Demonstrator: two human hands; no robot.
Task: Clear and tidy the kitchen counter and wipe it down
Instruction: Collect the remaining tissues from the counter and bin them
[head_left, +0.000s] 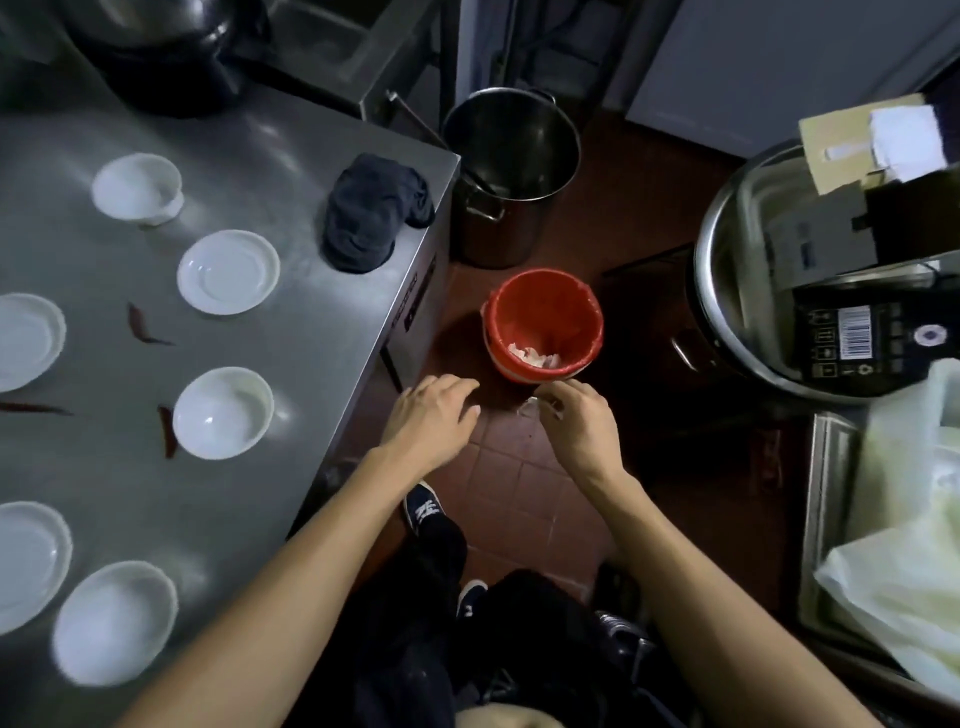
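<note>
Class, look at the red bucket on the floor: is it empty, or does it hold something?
Not empty. The red bucket stands upright beside the counter, and pale scraps lie at its bottom; most of it remains unfilled.

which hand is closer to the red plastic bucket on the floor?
Right. The right hand sits just below the red plastic bucket's near rim, pinching a pale scrap. The left hand hovers lower left of it, beside the steel counter.

Commercial kitchen: steel counter (311, 156), stockpot (511, 176).
</note>
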